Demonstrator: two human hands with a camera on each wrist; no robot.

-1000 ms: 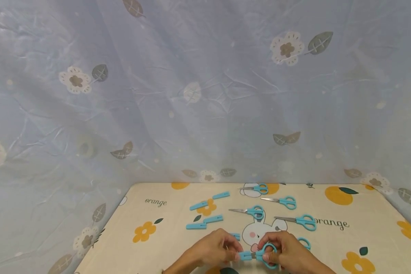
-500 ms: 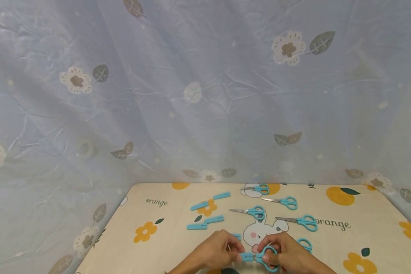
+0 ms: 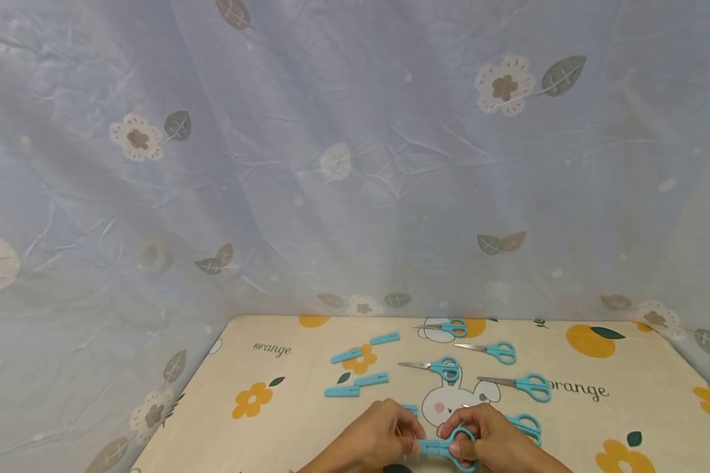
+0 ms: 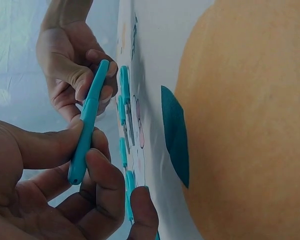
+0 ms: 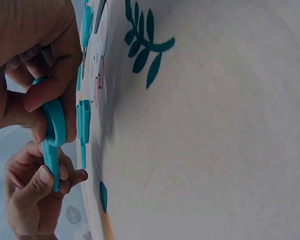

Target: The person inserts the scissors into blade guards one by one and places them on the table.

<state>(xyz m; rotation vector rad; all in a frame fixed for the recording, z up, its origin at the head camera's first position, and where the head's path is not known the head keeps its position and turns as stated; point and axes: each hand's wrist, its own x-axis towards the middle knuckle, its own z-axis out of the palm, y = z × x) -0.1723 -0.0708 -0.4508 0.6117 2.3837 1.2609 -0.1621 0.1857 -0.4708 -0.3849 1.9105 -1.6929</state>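
Head view: scissors counted six, caps six. Five scissors lay on the right half of the patterned cloth (image 3: 296, 424): the farthest pair (image 3: 454, 328), a second far pair (image 3: 503, 353), a middle pair (image 3: 448, 369), a right pair (image 3: 534, 387) and a near pair (image 3: 528, 428). Loose caps, five, lay left of them: two far caps (image 3: 385, 338) (image 3: 346, 356), two middle caps (image 3: 371, 379) (image 3: 342, 391), one near cap (image 3: 411, 408). The sixth of each was in the hands at the near edge: left hand (image 3: 384, 435) pinched the held cap (image 3: 429, 447), right hand (image 3: 488, 437) gripped the held scissors (image 3: 446, 447) by the handles, cap and handles meeting end to end. A printed rabbit (image 3: 444, 405) lay beyond the hands; a pale curtain (image 3: 331, 217) stood along the far side. Left hand covered part of the near cap; right hand covered much of the near pair's blades. Left wrist view: thumb and fingers held the cap's near end, right hand at the other end; blue pieces behind overlapped, count uncertain. Right wrist view: right fingers wrapped the handles and hid part of them; left hand pinched the cap beyond. Held blades were out of sight; depth of seating could not be judged.
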